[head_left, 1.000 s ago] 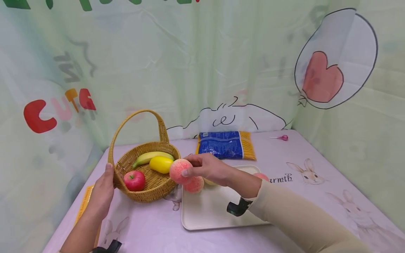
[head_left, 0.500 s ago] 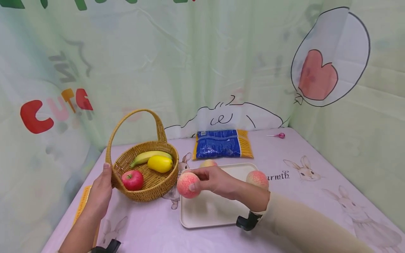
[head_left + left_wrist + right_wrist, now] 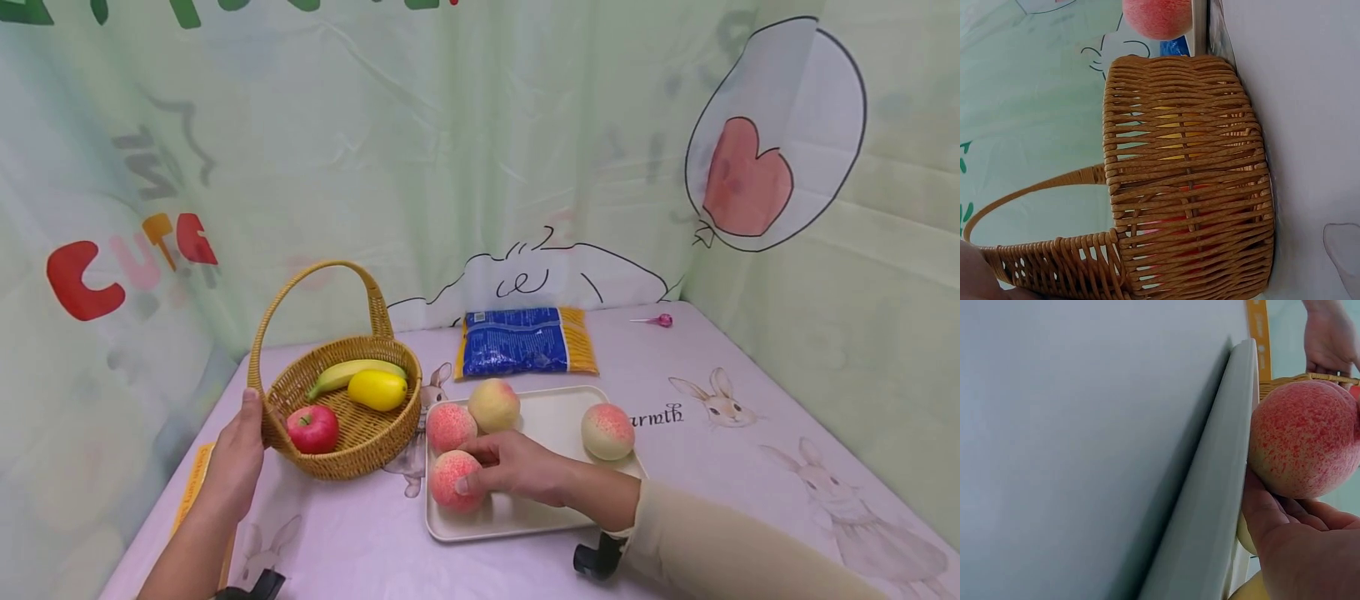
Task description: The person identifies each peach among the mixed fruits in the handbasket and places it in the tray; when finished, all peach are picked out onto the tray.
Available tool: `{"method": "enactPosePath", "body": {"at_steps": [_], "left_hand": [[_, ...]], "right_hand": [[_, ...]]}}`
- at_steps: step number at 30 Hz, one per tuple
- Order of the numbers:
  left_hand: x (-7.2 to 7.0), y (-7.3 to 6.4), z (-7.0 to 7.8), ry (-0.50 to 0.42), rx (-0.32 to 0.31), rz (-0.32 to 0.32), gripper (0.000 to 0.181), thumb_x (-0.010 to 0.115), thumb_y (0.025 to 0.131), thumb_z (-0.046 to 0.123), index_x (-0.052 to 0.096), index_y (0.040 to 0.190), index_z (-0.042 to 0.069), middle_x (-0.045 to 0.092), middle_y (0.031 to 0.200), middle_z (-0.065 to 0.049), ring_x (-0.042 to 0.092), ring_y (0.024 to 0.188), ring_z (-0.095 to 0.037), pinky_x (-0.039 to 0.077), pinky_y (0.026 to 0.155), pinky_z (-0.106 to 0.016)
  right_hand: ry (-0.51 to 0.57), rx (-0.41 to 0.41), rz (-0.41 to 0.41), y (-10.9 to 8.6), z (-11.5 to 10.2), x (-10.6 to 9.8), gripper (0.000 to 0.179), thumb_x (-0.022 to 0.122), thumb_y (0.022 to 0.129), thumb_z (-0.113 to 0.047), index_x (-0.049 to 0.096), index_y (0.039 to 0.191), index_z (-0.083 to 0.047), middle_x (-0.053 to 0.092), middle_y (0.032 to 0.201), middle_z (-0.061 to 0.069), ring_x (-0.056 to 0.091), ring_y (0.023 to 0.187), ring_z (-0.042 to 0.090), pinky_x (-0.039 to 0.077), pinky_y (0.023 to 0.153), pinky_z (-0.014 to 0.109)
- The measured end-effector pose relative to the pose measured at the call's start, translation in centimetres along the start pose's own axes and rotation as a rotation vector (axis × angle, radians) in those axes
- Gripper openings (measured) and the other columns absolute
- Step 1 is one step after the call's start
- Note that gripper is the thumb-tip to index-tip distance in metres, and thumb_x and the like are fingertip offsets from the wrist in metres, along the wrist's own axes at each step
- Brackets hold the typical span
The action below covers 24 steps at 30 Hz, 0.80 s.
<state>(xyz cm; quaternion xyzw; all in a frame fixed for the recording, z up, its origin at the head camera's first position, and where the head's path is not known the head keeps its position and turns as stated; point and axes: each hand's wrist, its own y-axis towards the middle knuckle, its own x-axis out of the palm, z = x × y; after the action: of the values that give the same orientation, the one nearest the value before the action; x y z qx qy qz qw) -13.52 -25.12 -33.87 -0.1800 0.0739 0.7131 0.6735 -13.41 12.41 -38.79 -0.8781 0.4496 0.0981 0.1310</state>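
My right hand (image 3: 521, 468) pinches a pink peach (image 3: 457, 481) at the front left corner of the cream tray (image 3: 540, 521); its thumb lies across the near side. In the right wrist view the held peach (image 3: 1304, 439) sits just inside the tray's rim (image 3: 1210, 481). Behind it on the tray are a second pink peach (image 3: 450, 425) and a yellowish one (image 3: 494, 406). Another peach (image 3: 607, 432) lies at the tray's right side. My left hand (image 3: 238, 454) grips the wicker basket (image 3: 360, 462) where its handle meets the left rim.
Inside the basket lie a red apple (image 3: 313, 429), a banana (image 3: 352, 373) and a yellow mango-like fruit (image 3: 378, 390). A blue and yellow packet (image 3: 517, 343) lies behind the tray. A pink lollipop (image 3: 663, 320) is at the back right, and an orange strip (image 3: 197, 479) at the left edge.
My right hand has carried the peach from beside the basket's right rim down and slightly right to the tray's front left corner. My left hand stays on the basket.
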Motion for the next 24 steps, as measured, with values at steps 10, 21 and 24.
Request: {"method": "enactPosePath", "body": {"at_steps": [10,21,24], "left_hand": [[0.03,0.02,-0.24,0.003,-0.009,0.002,0.094,0.013,0.101,0.075,0.000,0.167,0.009,0.004,0.174,-0.020,0.009,0.160,-0.043,0.013,0.127,-0.061],[-0.02,-0.01,-0.29,-0.005,0.013,0.003,0.091,0.013,0.103,0.073,0.000,0.167,0.009,0.003,0.175,-0.018,0.008,0.161,-0.041,0.012,0.127,-0.060],[0.05,0.04,-0.27,-0.008,0.010,0.003,0.092,0.014,0.102,0.074,0.000,0.167,0.009,0.003,0.175,-0.018,0.008,0.161,-0.041,0.013,0.127,-0.060]], "right_hand": [[-0.026,-0.026,0.026,-0.35,0.30,0.15,0.053,0.080,0.089,-0.019,0.065,0.138,-0.005,0.071,0.127,0.006,0.064,0.111,0.018,0.055,0.098,0.029],[-0.033,-0.052,0.007,-0.50,0.25,0.46,0.058,0.082,0.089,-0.019,0.062,0.141,-0.004,0.069,0.131,0.008,0.062,0.117,0.019,0.053,0.104,0.034],[-0.028,-0.057,-0.007,-0.48,0.21,0.53,0.060,0.082,0.089,-0.019,0.060,0.142,-0.003,0.068,0.133,0.009,0.062,0.121,0.022,0.050,0.111,0.042]]}}
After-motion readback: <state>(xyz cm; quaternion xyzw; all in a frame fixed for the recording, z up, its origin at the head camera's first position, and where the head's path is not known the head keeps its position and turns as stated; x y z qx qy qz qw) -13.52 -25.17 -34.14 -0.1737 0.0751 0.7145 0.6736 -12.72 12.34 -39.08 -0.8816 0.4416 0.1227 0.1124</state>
